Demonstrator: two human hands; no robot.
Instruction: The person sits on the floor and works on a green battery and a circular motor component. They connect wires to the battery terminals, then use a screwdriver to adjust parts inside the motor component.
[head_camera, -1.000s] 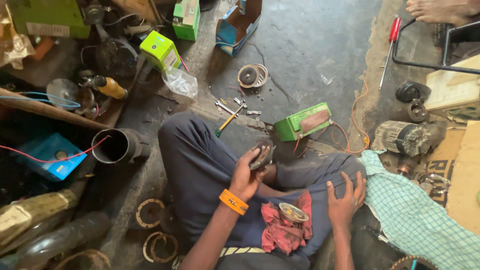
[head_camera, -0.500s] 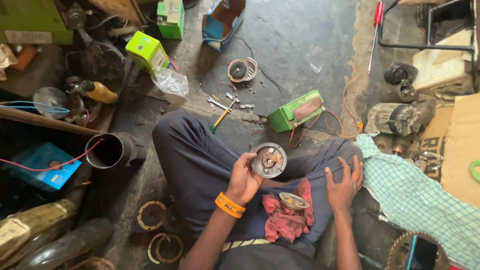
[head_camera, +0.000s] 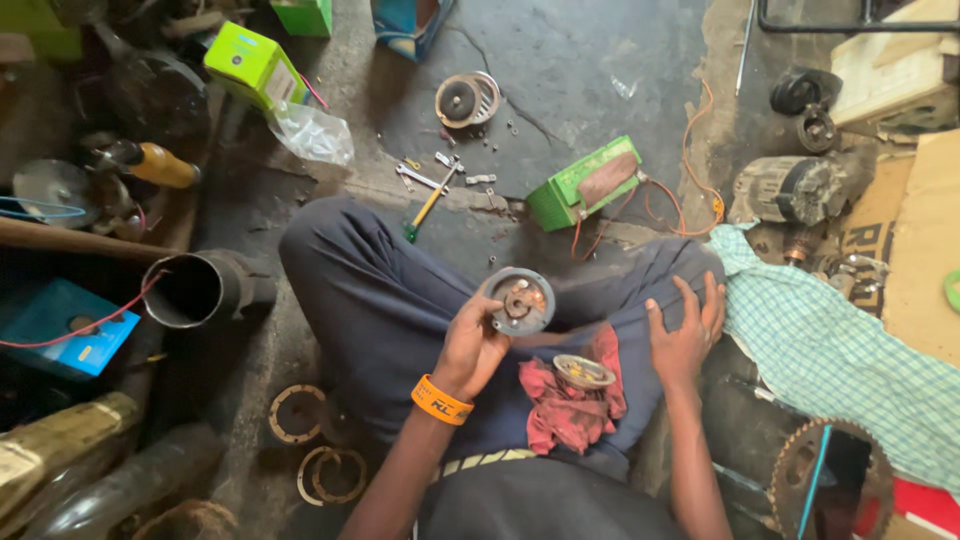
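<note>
I sit cross-legged on a concrete floor in dark blue trousers. My left hand (head_camera: 472, 343), with an orange wristband, grips a round grey metal disc part (head_camera: 518, 300) and holds it up face-on above my lap. My right hand (head_camera: 685, 330) rests open on my right knee and holds nothing. Between my legs a red rag (head_camera: 560, 410) lies on my lap, with a small round metal cap (head_camera: 584, 371) resting on it.
In front of my legs lie a green battery box (head_camera: 588, 183) with orange wires, a screwdriver (head_camera: 428, 208), loose bolts and a round coil part (head_camera: 466, 99). A dark pipe (head_camera: 205, 288) lies left, a motor (head_camera: 795, 188) and checked cloth (head_camera: 830, 340) right, and metal rings (head_camera: 295, 413) by my left hip.
My left hand has raised the disc part and turned it so that its flat face shows. My right hand stays on the knee. The view has tilted slightly.
</note>
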